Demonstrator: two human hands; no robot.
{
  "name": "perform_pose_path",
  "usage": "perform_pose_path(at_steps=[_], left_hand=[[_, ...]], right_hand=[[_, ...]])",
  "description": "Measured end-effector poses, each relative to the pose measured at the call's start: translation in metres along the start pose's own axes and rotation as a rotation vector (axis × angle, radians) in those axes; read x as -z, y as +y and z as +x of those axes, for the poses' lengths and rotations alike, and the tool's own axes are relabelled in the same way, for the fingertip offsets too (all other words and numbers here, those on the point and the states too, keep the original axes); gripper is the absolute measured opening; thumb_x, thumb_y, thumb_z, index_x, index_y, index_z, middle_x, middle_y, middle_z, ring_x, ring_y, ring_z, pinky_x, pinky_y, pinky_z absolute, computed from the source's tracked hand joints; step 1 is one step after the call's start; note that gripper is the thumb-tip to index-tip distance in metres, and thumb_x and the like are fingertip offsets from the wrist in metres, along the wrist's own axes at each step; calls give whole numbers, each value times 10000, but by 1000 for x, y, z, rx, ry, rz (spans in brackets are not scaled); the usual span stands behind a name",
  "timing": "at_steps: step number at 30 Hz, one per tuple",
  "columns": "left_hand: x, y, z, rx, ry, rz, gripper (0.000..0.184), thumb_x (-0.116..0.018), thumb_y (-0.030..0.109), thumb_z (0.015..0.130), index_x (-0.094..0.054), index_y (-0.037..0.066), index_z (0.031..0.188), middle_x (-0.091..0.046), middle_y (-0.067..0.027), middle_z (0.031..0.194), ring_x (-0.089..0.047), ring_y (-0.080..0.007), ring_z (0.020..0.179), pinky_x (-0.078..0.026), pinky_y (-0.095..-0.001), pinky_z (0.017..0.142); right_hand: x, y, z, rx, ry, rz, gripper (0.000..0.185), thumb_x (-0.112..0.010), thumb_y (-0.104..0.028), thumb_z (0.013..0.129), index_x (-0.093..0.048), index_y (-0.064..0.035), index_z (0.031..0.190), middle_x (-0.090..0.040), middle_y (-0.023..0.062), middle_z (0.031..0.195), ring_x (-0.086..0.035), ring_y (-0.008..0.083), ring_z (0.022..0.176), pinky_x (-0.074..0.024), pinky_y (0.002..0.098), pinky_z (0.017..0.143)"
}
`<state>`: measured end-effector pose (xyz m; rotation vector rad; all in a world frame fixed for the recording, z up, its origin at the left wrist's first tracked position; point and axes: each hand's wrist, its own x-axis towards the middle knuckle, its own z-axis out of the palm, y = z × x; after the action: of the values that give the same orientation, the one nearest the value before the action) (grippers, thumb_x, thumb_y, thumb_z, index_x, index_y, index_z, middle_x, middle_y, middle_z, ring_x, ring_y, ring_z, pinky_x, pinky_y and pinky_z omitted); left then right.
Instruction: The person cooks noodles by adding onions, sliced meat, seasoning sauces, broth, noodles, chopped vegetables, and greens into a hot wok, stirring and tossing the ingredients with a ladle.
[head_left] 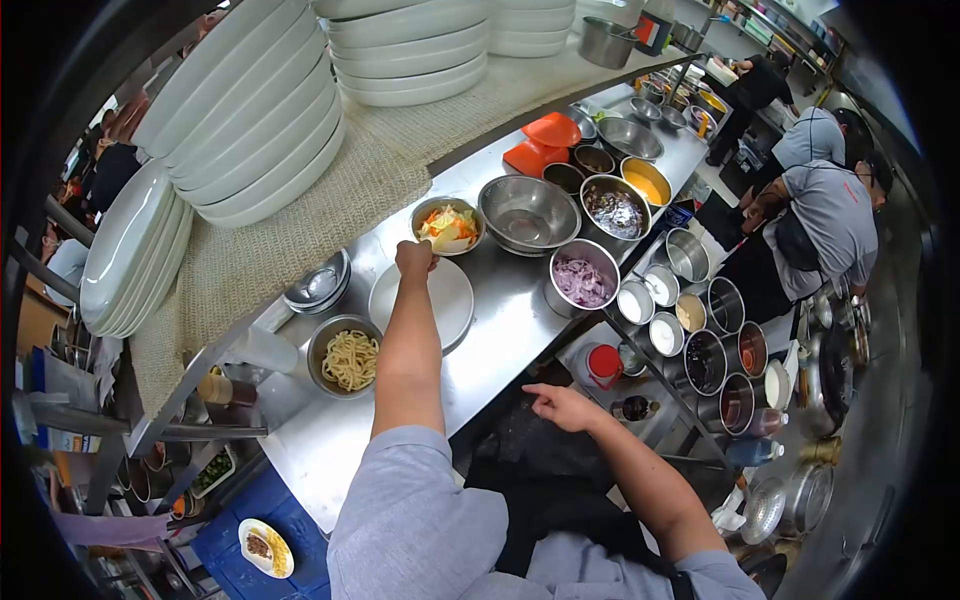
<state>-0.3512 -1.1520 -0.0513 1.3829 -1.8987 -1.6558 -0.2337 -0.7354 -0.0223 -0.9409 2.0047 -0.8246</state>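
Observation:
My left hand (415,258) reaches over a white plate (455,305) to the near edge of a metal bowl of shredded vegetables (450,226). Its fingers are closed at a pale piece that I cannot make out clearly. My right hand (562,407) hangs beyond the counter's front edge, index finger pointing left, with nothing visible in it. Left of the plate sits a metal bowl of noodles (350,360). A wide steel bowl (528,212) is right of the vegetables, and a pot of sliced purple onion (581,277) stands nearer the counter's edge.
Stacked white plates (410,60) stand on a cloth-covered shelf (290,250) above the steel counter (300,440). Several pots and containers (705,360) fill the right side. People in grey shirts (825,215) work at the far right. A plate of food (266,548) is at lower left.

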Motion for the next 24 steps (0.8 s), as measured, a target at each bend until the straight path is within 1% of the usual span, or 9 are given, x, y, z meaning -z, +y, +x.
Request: perform_pose_path(at_steps=[3, 6, 12, 14, 15, 19, 20, 22, 24], left_hand=[[10, 7, -10, -6, -63, -119, 304, -538, 84, 848, -597, -154, 1028, -684, -222, 927, -709, -271, 662, -616, -329, 546], [31, -12, -9, -103, 12, -308, 238, -539, 82, 858, -639, -108, 961, -699, -223, 887, -712, -256, 641, -584, -317, 478], [114, -10, -114, -166, -135, -334, 287, -567, 116, 866, -606, -57, 1092, -670, -133, 899, -667, -171, 658, -552, -264, 491], [133, -11, -152, -171, -176, -255, 278, -588, 126, 865, -607, -45, 1084, -663, -103, 869, -639, -153, 622, -520, -243, 464], [139, -22, -162, -175, -175, -256, 278, -593, 122, 867, -600, -38, 1094, -660, -98, 879, -623, -139, 608, -516, -238, 460], [173, -52, -204, -151, -273, -240, 227, -608, 125, 908, -567, -35, 1064, -640, -113, 893, -633, -147, 623, -556, -256, 486], [185, -62, -211, -148, -264, -234, 227, -608, 125, 908, -567, -35, 1064, -640, -113, 893, -633, -147, 623, -556, -256, 486], [219, -90, -212, -73, -19, -512, 354, -641, 226, 919, -530, 30, 1192, -643, -91, 914, -622, -161, 615, -538, -281, 494], [268, -208, -139, -464, 565, 135, 483, -646, 277, 928, -434, 57, 1302, -638, -110, 942, -645, -204, 611, -554, -294, 523]], right_hand=[[-3, 16, 3, -77, -47, 114, 514, -600, -144, 896, -498, -86, 1396, -692, 99, 917, -673, 211, 830, -522, 347, 752], [9, 11, 18, -67, -55, 126, 509, -593, -131, 901, -496, -69, 1397, -685, 93, 914, -665, 174, 800, -522, 327, 737], [42, -91, 71, -162, 104, 748, 819, -581, -189, 954, -42, -148, 1569, -640, 164, 1075, -695, 269, 763, -554, 341, 578], [43, -114, 98, -147, 176, 902, 831, -575, -230, 967, -5, -154, 1568, -612, 203, 1144, -705, 301, 772, -553, 346, 564], [42, -122, 109, -116, 127, 949, 820, -573, -265, 974, -16, -147, 1564, -586, 230, 1192, -706, 297, 767, -562, 344, 556], [7, -123, 140, -161, -72, 1061, 528, -513, -28, 885, -357, -62, 1388, -589, 189, 1198, -702, 283, 804, -581, 327, 544], [-2, -116, 144, -161, -82, 1065, 528, -513, -28, 885, -357, -62, 1388, -589, 189, 1198, -702, 283, 804, -581, 327, 544], [-12, -115, 147, -247, -113, 1068, 560, -518, -6, 865, -352, -71, 1397, -595, 166, 1188, -696, 264, 859, -597, 321, 568], [-8, -130, 140, -231, -117, 1018, 576, -519, 3, 849, -356, -81, 1395, -592, 147, 1194, -688, 252, 899, -605, 341, 598]])
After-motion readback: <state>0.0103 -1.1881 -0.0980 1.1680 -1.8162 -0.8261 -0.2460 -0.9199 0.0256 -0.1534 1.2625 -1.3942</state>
